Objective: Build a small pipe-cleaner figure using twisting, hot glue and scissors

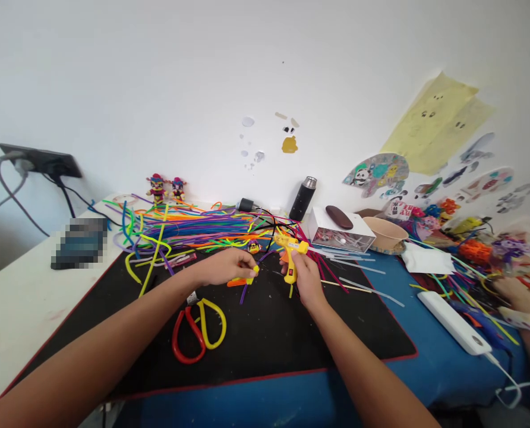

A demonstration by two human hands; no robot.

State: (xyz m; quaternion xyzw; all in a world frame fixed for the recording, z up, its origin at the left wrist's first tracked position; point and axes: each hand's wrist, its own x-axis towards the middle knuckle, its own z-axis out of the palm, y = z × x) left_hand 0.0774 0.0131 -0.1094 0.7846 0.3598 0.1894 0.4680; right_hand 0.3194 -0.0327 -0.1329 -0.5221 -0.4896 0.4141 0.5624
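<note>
Just beyond the scissors (200, 324), my left hand (227, 267) pinches a small yellow piece (255, 271), keeping it steady; my right hand (304, 278) is clamped on the glue gun (290, 252), nozzle turned toward that piece.

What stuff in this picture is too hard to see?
Head view:
- The dark thing on the white table: pixelated blur.
- The scissors: blades mostly behind the left arm.
- The yellow piece in the left hand: too small to identify.
- The glue gun: grip covered by the right hand.
- Another person's hand: cut off by the right edge.
</note>
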